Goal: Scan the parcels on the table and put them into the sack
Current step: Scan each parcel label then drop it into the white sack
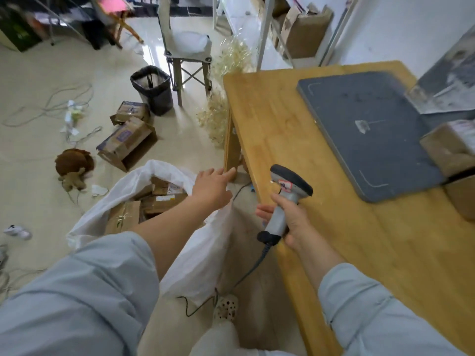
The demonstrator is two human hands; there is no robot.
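Head view: wooden table [321, 176] fills the right. A white sack [200, 253] stands open just left of it, with brown parcels [159, 199] inside. Another parcel [449, 150] sits at the table's right end. The left hand [213, 186], fingers straight and loose, is beside the table's corner. The right hand [295, 222] grips the scanner [288, 191] over the table's edge.

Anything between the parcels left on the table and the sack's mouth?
Nothing fixed. The cardboard parcel sits on the table by the dark mat, at the right; the sack gapes open on the floor to the left. Only the right hand gripping the scanner hangs between them.
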